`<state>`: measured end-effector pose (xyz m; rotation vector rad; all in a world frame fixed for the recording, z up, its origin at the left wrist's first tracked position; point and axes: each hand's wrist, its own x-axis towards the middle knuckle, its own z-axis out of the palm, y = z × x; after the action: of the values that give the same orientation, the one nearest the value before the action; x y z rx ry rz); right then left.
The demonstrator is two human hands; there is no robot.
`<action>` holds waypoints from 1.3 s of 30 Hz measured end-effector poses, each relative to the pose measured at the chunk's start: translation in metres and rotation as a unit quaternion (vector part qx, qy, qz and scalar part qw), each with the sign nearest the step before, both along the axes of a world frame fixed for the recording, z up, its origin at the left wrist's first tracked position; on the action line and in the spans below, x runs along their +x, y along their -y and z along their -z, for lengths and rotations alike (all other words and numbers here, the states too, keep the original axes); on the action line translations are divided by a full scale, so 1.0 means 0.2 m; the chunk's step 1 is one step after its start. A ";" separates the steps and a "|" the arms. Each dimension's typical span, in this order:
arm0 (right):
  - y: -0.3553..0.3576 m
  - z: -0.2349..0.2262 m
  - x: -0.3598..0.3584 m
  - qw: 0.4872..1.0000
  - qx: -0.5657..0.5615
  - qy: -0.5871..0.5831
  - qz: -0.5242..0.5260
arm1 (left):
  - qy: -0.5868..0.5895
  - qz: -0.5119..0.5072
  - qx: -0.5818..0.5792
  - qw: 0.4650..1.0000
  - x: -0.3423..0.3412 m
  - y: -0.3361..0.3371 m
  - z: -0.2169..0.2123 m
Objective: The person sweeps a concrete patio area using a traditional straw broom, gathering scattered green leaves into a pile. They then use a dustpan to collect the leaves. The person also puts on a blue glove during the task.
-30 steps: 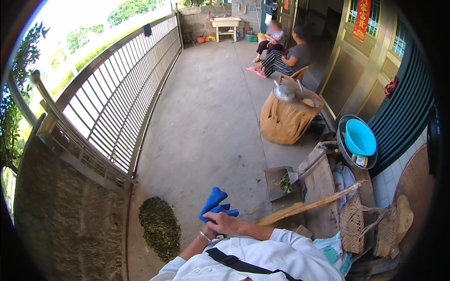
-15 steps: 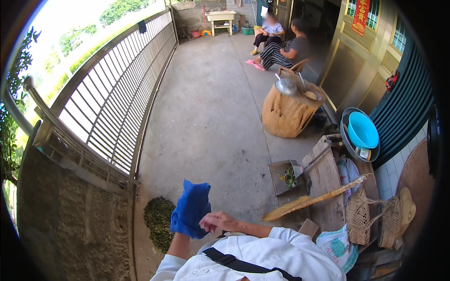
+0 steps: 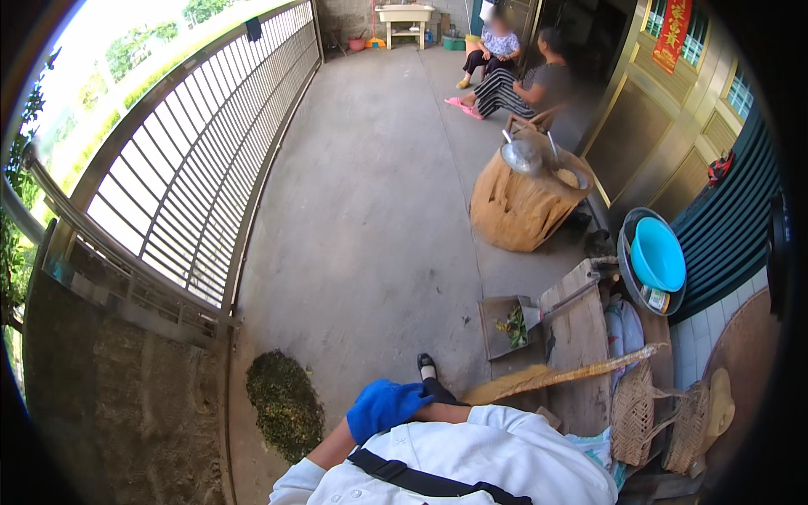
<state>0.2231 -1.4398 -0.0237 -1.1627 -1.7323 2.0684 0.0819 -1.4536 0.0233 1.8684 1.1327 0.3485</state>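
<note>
A blue cloth (image 3: pixel 383 410) is bunched over both my hands, low in front of my chest. My left forearm (image 3: pixel 331 446) runs up into its left side, and the left hand seems closed in the cloth, pressing it against my right wrist. From the right, my right forearm (image 3: pixel 443 412) lies across my front and ends under the cloth. That hides my right hand's fingers. On the floor left of the cloth lies a heap of dark green chopped leaves (image 3: pixel 284 406).
Metal railing (image 3: pixel 198 168) runs along the left. A dustpan (image 3: pixel 503 328) with leaves and a straw broom (image 3: pixel 572 370) lie to the right, by woven baskets (image 3: pixel 631 412). Farther off stand a covered round basket-like stand (image 3: pixel 522 202), a blue basin (image 3: pixel 659 254) and two seated people (image 3: pixel 522 84).
The blue cloth has moved right and down onto my right wrist, covering the right hand that showed before. My foot has come into view, and the scene has shifted slightly.
</note>
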 end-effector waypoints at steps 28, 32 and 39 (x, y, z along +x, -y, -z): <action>-0.95 -0.07 0.16 0.996 -0.026 -0.082 -0.019 | -0.038 -0.209 0.132 0.968 0.40 -1.00 -0.13; -1.03 -0.08 0.12 0.992 -0.107 -0.046 0.047 | 0.288 -0.331 -0.154 0.885 0.29 -1.06 -0.18; -1.09 -0.25 0.13 0.919 -0.205 -0.334 0.028 | 0.331 -0.275 -0.095 0.898 0.08 -0.93 0.19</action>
<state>0.2482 -1.2228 0.0256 -0.4545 -0.9659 2.4581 0.0980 -1.2670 -0.0152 1.0778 1.1273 1.0627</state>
